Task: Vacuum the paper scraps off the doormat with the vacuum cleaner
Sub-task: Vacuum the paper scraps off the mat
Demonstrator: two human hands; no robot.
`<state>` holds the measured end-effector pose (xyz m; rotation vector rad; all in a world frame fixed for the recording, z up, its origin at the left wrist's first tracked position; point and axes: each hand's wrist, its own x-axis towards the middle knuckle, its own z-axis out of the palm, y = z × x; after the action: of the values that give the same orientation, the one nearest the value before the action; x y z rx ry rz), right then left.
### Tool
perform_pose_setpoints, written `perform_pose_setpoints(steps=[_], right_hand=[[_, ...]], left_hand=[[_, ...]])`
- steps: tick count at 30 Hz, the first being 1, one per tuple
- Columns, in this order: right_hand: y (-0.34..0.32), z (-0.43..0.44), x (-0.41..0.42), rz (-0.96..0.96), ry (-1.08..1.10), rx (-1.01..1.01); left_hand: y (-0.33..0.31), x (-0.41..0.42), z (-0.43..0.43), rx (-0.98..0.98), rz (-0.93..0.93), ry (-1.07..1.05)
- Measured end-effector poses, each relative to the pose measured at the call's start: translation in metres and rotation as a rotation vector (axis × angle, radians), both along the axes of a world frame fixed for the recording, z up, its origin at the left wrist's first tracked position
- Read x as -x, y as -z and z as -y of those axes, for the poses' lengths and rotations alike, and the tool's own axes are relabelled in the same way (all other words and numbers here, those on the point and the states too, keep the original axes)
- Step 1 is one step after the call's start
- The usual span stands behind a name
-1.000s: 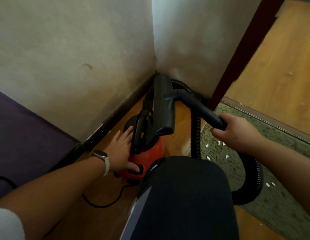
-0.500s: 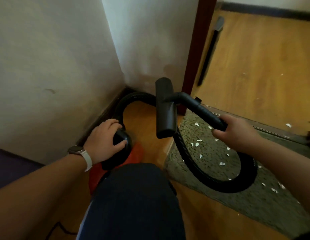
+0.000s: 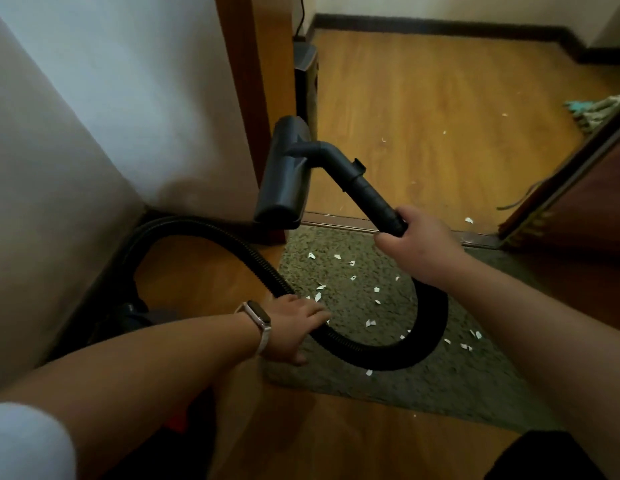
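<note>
I am seeing a brown wooden door frame post [image 3: 256, 98] standing against the white plastered wall [image 3: 93, 109]. Beyond it, a dark upright speaker-like box [image 3: 306, 88] is sitting on the honey-coloured wooden plank floor [image 3: 440, 98], and a teal-fringed woven rug corner [image 3: 594, 110] is showing far right.

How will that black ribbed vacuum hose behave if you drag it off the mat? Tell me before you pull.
The black ribbed vacuum hose is probably floppy: it lies in a loose loop across the green-grey doormat. It will likely slide rather than roll, sweeping white paper scraps along. The left hand resting on it suggests it moves with little effort.
</note>
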<state>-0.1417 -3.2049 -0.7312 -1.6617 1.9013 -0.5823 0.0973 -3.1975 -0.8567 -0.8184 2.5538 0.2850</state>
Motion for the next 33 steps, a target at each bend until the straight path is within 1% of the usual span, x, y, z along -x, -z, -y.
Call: perform_pose_setpoints(steps=[2,5,7,9,13,19,22,26,29,31,33], right_hand=[[0.002,-0.001,0.007,-0.007,0.021,0.007],[0.005,-0.002,0.019,-0.013,0.057,0.013],[0.009,-0.004,0.026,-0.016,0.074,0.005],[0.01,-0.005,0.032,-0.019,0.08,0.0],[0.01,-0.011,0.04,-0.071,0.066,0.004],[0.009,-0.026,0.05,-0.184,0.004,-0.013],[0.017,-0.03,0.057,-0.242,-0.018,-0.041],[0.041,-0.023,0.06,-0.253,0.018,-0.138],[0.07,-0.016,0.056,-0.224,0.066,-0.244],[0.097,-0.015,0.053,-0.183,0.117,-0.321],[0.122,-0.017,0.051,-0.168,0.149,-0.391]], left_hand=[[0.019,0.016,0.004,-0.007,0.011,-0.044],[0.031,0.035,0.01,0.027,0.094,-0.111],[0.033,0.038,0.013,0.049,0.098,-0.097],[0.03,0.033,0.013,0.077,0.076,-0.033],[0.01,0.018,0.01,0.139,0.072,-0.005],[-0.037,0.002,-0.006,0.148,-0.087,-0.019],[-0.059,-0.003,-0.001,0.154,-0.104,-0.017],[-0.068,-0.013,0.013,0.118,-0.084,-0.002],[-0.05,-0.022,0.001,-0.004,-0.047,-0.02],[-0.034,-0.027,-0.014,-0.09,-0.025,0.008],[-0.023,-0.033,-0.023,-0.104,-0.039,0.041]])
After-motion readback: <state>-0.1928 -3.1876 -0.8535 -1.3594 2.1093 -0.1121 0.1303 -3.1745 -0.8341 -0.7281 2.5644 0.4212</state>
